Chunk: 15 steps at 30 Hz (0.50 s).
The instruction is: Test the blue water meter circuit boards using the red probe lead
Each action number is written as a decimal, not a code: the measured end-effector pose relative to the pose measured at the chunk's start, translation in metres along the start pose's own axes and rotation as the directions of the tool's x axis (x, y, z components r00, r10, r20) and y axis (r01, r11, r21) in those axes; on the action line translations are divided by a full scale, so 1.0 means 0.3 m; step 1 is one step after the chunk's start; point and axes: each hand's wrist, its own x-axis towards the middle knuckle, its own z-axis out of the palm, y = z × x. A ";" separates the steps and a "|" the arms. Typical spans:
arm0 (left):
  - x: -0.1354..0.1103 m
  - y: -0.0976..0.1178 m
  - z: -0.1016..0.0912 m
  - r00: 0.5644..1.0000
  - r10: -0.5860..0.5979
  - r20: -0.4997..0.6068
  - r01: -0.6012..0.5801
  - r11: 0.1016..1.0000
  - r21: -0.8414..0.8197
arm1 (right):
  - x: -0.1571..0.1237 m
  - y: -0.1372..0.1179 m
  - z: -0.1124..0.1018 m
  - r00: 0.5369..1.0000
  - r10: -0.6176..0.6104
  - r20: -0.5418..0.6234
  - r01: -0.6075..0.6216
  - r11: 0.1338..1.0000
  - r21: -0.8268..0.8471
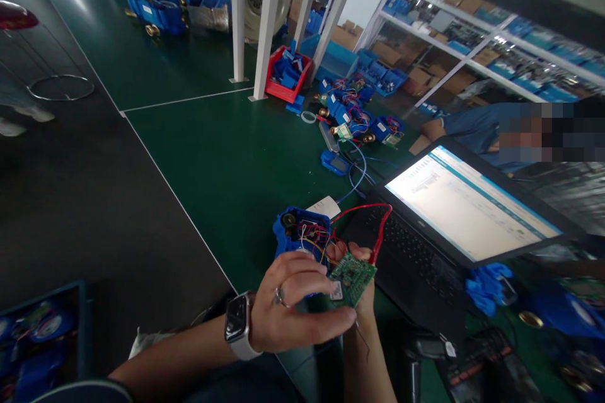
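A green circuit board point(355, 277) with a small whitish rectangular part point(336, 291) faces up in front of me. My right hand point(365, 301) holds it from beneath and behind, its fingertips showing past the far edge. From the left comes my left hand point(293, 302), with a ring and a wristwatch point(237, 318). Its thumb and index finger are bent onto the board's near-left edges, beside the whitish part. Behind the hands sits an open blue housing point(302, 227) with thin coloured wires inside. A red cable point(382, 230) loops close to the board.
An open laptop point(467, 201) stands at the right, with a person point(472, 132) behind it. Farther back lie a blue handheld device point(334, 162), several wired blue housings point(350, 110) and a red bin point(288, 74). A blue crate point(85, 327) is at lower left.
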 end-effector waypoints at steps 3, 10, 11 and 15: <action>0.016 0.036 0.010 0.999 0.049 0.004 -0.050 0.998 0.038 | 0.000 0.003 0.005 1.000 -0.006 -0.007 0.006 1.000 -0.009; 0.006 0.033 -0.015 0.974 0.106 0.200 -0.110 0.994 0.005 | 0.008 0.008 0.003 1.000 -0.002 0.000 0.002 0.999 -0.053; 0.004 0.029 -0.021 0.969 0.112 0.219 -0.114 0.993 -0.004 | 0.010 0.007 0.002 1.000 0.002 0.003 -0.001 0.998 -0.058; 0.004 0.020 -0.038 0.961 0.147 0.234 -0.141 0.989 -0.041 | 0.013 0.001 0.000 1.000 0.014 0.006 -0.013 0.998 -0.063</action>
